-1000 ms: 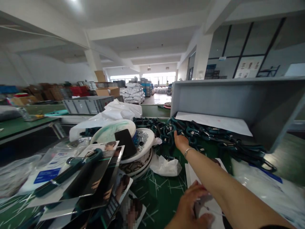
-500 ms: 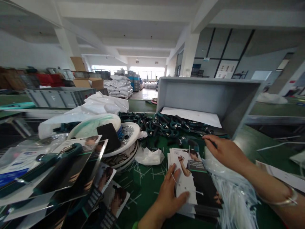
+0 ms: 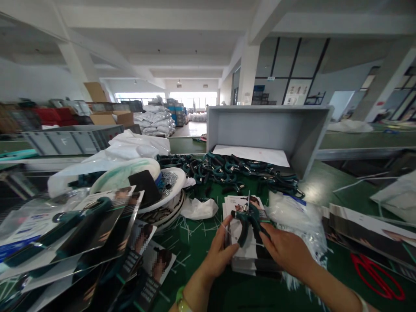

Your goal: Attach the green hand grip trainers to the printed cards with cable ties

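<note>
A dark green two-handled tool (image 3: 249, 219) with a metal head lies over a stack of printed cards (image 3: 238, 201). My right hand (image 3: 289, 249) is closed on its right handle, the fingertips partly hidden. My left hand (image 3: 219, 249) grips the left edge of the top card, with the thumb beside the tip of the tool's left handle. White cable-tie ends stick out of the card close to both hands. Beside my right hand sits a clear bag of white cable ties (image 3: 313, 229), its lower ends spilling onto the green table.
Many similar tools (image 3: 221, 169) are heaped before a tipped grey bin (image 3: 260, 125). Carded tools (image 3: 87, 234) pile up at left, near white bowls (image 3: 175, 182) of small metal parts. Red-handled scissors (image 3: 377, 275) and more cards (image 3: 373, 229) lie at right.
My right hand has come back from the heap to the card stack, bringing a two-handled tool onto the top card. My left hand stays at the stack. The view has swung right.
</note>
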{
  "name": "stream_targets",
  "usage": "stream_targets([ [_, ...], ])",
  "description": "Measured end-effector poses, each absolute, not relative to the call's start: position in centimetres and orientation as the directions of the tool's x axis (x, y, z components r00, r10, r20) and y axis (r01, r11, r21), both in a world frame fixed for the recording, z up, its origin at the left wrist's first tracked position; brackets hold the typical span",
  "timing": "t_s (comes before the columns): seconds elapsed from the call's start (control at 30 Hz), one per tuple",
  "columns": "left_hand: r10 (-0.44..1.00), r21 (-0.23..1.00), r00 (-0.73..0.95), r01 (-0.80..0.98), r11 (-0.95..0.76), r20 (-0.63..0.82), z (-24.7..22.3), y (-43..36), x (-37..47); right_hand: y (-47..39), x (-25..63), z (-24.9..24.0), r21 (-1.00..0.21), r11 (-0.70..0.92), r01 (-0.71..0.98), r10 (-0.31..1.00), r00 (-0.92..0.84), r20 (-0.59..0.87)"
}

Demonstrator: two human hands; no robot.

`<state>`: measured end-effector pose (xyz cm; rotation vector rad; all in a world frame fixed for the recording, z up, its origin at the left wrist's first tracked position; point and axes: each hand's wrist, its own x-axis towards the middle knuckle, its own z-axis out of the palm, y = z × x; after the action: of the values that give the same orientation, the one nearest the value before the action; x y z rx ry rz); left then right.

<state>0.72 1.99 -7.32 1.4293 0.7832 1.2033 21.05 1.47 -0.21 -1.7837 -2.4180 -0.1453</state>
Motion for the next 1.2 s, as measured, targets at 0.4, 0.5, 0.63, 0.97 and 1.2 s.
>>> stream_targets([
  [0.4, 0.964, 0.648, 0.137, 0.717, -0.256, 0.229, 0.3, 9.6, 3.0, 5.0, 20.1, 1.4, -0.031, 0.458, 0.889, 0.882, -0.450, 0.140],
  [0.5, 0.960, 0.581, 0.207, 0.764, -0.279, 0.188, 1.4, 10.9, 5.4, 5.6, 19.7, 0.5, -0.042, 0.446, 0.894, 0.886, -0.435, 0.158],
  [0.63, 0.945, 0.505, 0.265, 0.799, -0.325, 0.190, 1.2, 10.8, 6.7, 5.7, 20.4, -0.6, -0.100, 0.457, 0.884, 0.878, -0.430, 0.212],
  [0.97, 0.872, 0.379, 0.404, 0.788, -0.485, 0.276, -0.4, 8.0, 5.0, 5.0, 20.6, -3.2, -0.682, 0.408, 0.607, 0.896, -0.122, 0.427],
  [1.2, 0.820, 0.199, 0.449, 0.821, -0.535, 0.354, -0.6, 7.4, 5.5, 4.6, 20.5, -3.1, -0.716, 0.403, 0.570, 0.894, -0.079, 0.441],
])
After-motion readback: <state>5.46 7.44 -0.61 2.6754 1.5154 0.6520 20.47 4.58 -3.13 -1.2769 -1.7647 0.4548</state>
